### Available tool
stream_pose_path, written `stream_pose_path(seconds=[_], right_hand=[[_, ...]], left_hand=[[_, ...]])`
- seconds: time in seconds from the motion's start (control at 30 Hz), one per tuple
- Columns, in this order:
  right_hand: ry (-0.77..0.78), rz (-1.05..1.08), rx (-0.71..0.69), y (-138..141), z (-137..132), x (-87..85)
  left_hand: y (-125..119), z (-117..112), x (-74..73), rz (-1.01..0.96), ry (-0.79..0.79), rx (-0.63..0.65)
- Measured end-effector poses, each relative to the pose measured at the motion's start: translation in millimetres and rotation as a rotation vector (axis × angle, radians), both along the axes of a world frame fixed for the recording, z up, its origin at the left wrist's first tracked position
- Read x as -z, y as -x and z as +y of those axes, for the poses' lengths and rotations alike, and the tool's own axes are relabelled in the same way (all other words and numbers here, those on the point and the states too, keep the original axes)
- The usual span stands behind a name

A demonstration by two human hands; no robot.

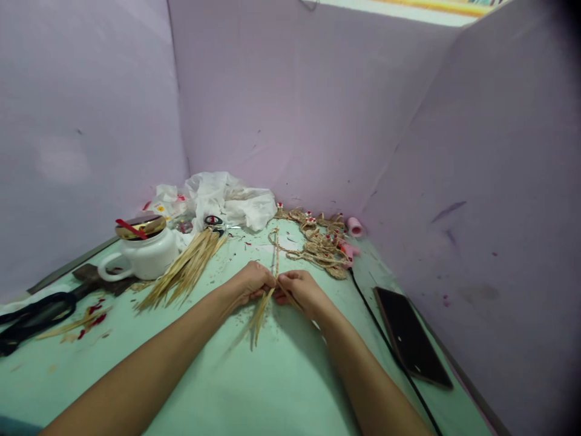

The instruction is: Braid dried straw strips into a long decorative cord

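Both of my hands meet near the middle of the green tabletop, closed on the straw strands of one braid. My left hand pinches the strands from the left side. From the right, the fingers of my right hand are closed on them too. Beyond the hands, the finished part of the straw braid runs away from me. Loose straw ends hang toward me below the fingers. A heap of braided straw cord with small red and white pieces lies behind my right hand.
A bundle of straw lies left of my hands, beside a white mug with a gold lid. Black-handled scissors are at far left. A phone and black cable lie right. White plastic bags sit against the wall.
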State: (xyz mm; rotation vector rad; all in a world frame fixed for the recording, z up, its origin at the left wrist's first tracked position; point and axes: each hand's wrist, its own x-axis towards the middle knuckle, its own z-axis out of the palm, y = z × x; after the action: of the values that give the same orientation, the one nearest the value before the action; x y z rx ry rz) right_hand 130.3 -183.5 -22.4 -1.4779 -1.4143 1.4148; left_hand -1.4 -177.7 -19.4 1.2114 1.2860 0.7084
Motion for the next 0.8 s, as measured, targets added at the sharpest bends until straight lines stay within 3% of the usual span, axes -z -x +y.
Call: stream_pose_path(seconds=[0.13,0.33,0.47,0.63,0.73,0.8], right_hand=[[0.052,0.056,-0.017,5,0,8.7],[0.133,0.15,0.043,-1,1,5.8],[0.181,0.243,0.034,-1,1,6.3],[0.181,0.267,0.094,1,-1,9.2],[0.148,0.228,0.135,4,-3,10.6],[0.134,0.224,0.117,4,-3,11.4]], left_hand=[[1,2,0.2,0.083,-0.004,0.036],[4,3,-3.3,0.297,-0.058,0.085],[1,-8,-10.0,0.587,-0.235,0.028],[-18,-39,-16.8,0.895,-0.456,0.015],[-29,-55,-13.6,0.898,-0.477,0.053],[-31,-59,-11.5,0.812,-0.404,0.097]])
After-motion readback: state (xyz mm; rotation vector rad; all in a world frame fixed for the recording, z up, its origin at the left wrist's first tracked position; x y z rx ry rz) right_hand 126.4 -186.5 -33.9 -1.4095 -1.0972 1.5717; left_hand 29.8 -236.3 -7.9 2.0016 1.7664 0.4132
